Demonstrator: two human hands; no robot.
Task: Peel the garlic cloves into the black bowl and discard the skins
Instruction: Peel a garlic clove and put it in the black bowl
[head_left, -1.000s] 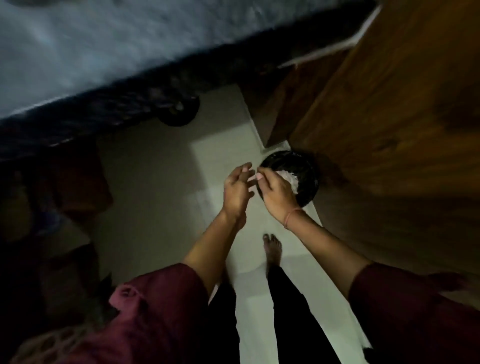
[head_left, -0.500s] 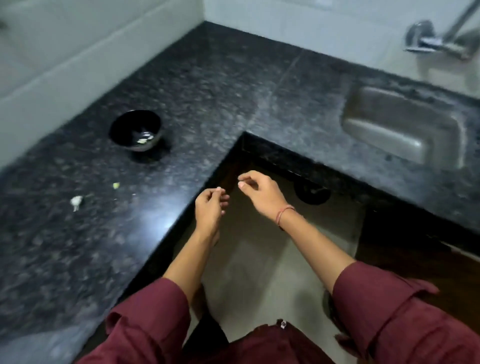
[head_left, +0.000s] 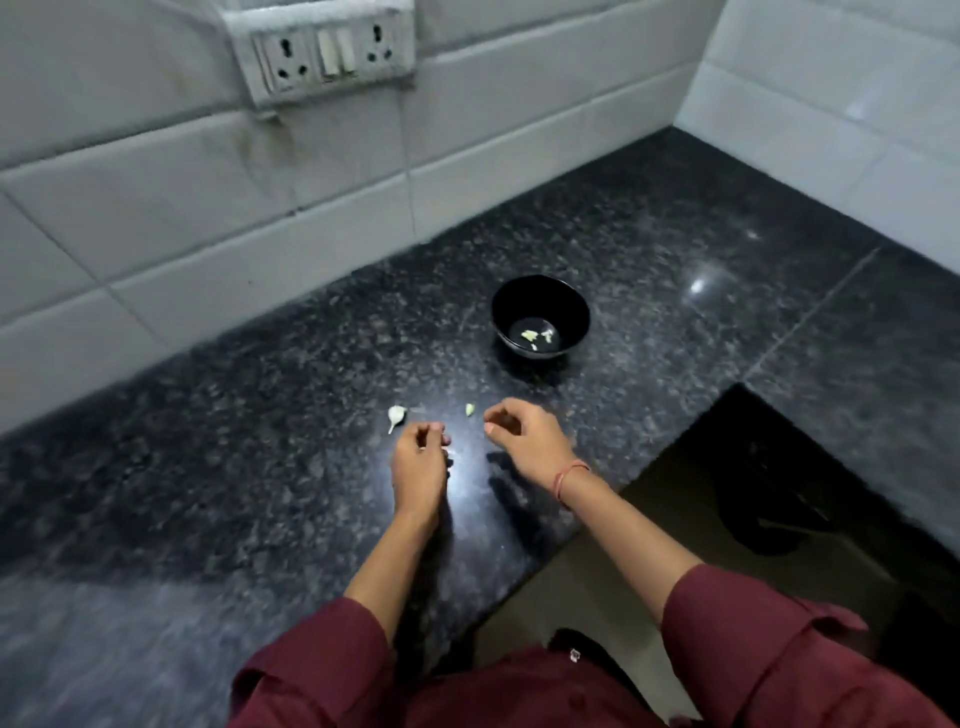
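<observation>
Left hand (head_left: 420, 465) and right hand (head_left: 524, 441) are hovering over the worktop (head_left: 249, 467) near the unpeeled garlic clove (head_left: 396, 414), probably going for it. Right is loosely curled and empty; left is curled, contents unclear. Peeled cloves (head_left: 530, 335) are sitting in the black bowl (head_left: 540, 299).

Open counter (head_left: 260, 467) — bowl (head_left: 540, 299) ahead (wall (head_left: 311, 208) behind)
</observation>
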